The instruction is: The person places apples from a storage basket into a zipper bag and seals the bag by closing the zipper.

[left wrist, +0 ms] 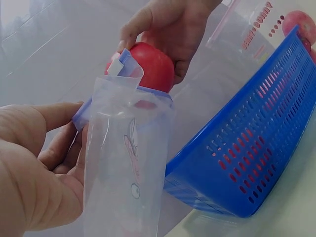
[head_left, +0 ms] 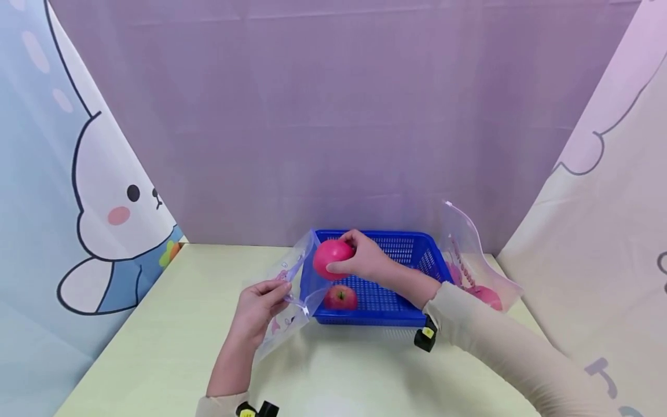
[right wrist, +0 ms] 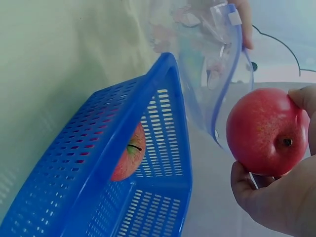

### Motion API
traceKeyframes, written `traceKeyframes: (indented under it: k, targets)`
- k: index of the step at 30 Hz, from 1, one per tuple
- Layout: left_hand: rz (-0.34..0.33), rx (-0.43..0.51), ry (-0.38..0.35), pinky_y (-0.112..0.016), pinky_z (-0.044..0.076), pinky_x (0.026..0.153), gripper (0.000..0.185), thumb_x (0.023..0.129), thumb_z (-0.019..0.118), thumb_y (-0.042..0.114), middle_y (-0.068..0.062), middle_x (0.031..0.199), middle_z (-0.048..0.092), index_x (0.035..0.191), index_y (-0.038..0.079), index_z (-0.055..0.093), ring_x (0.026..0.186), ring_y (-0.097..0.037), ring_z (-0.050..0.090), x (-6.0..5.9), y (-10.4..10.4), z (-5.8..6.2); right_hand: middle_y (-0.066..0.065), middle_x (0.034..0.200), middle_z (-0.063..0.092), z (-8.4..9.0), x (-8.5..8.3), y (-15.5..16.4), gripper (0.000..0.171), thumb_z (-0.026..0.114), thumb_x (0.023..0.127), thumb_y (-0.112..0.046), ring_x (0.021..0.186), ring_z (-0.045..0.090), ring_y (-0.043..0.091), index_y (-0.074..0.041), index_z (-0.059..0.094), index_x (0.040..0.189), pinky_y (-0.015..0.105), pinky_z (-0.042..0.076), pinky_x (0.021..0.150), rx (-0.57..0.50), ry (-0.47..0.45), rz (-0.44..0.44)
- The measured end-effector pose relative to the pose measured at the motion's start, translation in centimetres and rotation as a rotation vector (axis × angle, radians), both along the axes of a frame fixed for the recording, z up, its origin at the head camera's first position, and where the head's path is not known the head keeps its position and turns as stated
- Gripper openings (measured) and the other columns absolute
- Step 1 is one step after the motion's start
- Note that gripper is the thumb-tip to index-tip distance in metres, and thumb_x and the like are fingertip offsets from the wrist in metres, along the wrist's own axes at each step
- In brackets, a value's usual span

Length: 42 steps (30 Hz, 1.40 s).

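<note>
1. The right hand [head_left: 367, 258] has its fingers and thumb curled around a red apple [head_left: 332, 259] and holds it up in the air.
2. That apple is over the left end of the blue basket [head_left: 417, 315], right at the open mouth of a clear bag [head_left: 292, 301].
3. The left hand [head_left: 257, 307] pinches the edge of the clear bag, just left of the basket, and holds it up with the mouth open.
4. The bag has a blue zip strip [left wrist: 118, 66] along its top and a little drawing on its side.
5. A second apple [head_left: 341, 297] lies inside the basket, near its front left corner.
6. The basket sits on a pale green surface [head_left: 172, 347].
7. Just right of the basket stands another clear bag [head_left: 471, 260] with something red and round [head_left: 488, 296] inside it.
8. Behind the basket hangs a purple curtain [head_left: 333, 116].
</note>
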State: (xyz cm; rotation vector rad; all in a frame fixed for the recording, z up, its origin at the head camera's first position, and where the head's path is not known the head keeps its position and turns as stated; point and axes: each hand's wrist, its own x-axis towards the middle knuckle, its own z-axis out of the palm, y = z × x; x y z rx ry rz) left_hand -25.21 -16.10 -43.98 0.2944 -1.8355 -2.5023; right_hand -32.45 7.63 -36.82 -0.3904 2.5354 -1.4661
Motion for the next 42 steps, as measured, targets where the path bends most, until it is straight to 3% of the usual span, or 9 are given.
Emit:
traceKeyframes:
  k: [13,22,42]
  targets:
    - [-0.032,-0.014,0.02,-0.029,0.057,0.069,0.012,0.085,0.074,0.002,-0.012,0.083,0.065,0.094,-0.005,0.071,0.068,-0.018,0.065,0.3,0.1,0.0,0.005,0.115,0.057,-0.8,1.0,-1.9,0.064,0.089,0.069,-0.023,0.104,0.056,0.028,-0.017,0.051,0.12,0.038,0.057,0.071,0.13,0.019,0.001]
    - [-0.026,0.014,0.027,-0.029,0.057,0.071,0.019,0.084,0.075,0.003,-0.013,0.101,0.069,0.099,-0.007,0.071,0.07,-0.018,0.066,0.0,0.3,-0.3,0.005,0.116,0.057,-1.8,0.9,-2.4,0.064,0.089,0.069,-0.023,0.104,0.056,0.028,-0.017,0.051,0.12,0.038,0.057,0.068,0.16,0.022,0.012]
    - [-0.036,-0.024,0.018,-0.03,0.056,0.075,0.025,0.087,0.074,0.01,-0.014,0.101,0.066,0.106,-0.005,0.069,0.078,-0.022,0.067,-0.4,0.1,-1.0,0.002,0.108,0.059,-3.6,0.9,-4.2,0.064,0.089,0.067,-0.035,0.097,0.06,0.023,-0.017,0.05,0.114,0.039,0.057,0.072,0.214,0.068,0.065]
